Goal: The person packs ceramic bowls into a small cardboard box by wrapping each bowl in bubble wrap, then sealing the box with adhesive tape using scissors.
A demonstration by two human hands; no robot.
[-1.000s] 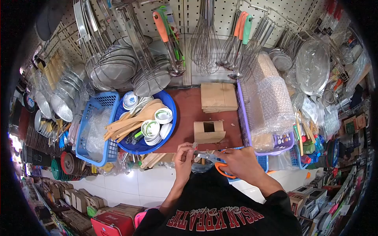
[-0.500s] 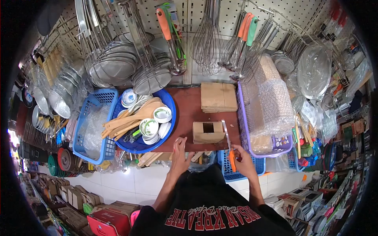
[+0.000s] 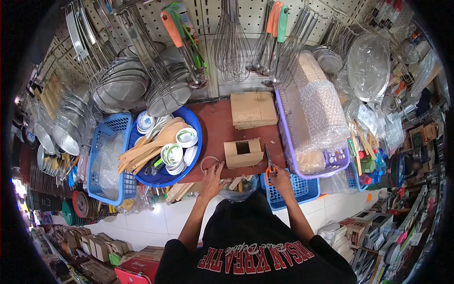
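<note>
On the front edge of the red-brown table, my left hand (image 3: 212, 178) rests with its fingers stretched out. They touch the rim of a ring-shaped roll (image 3: 203, 165), which looks like a roll of tape lying flat. Scissors with orange handles (image 3: 268, 176) are in my right hand (image 3: 280, 180), blades pointing away from me over the table. Between my hands stands a small brown cardboard box (image 3: 231, 159) with a dark rectangular opening on top. Behind it lies a stack of flat cardboard pieces (image 3: 254, 109).
A blue basin (image 3: 198, 142) with wooden spatulas and small bowls stands left, beside a blue basket (image 3: 130, 182). To the right, a purple basket (image 3: 289, 146) holds bubble-wrapped goods. Strainers, whisks (image 3: 231, 52) and ladles hang behind. Another blue basket (image 3: 302, 187) sits below the table edge.
My left hand has moved forward onto the table, and the ring-shaped roll now shows flat by its fingers. The scissors have come lower, closer to the tabletop. The view has shifted slightly.
</note>
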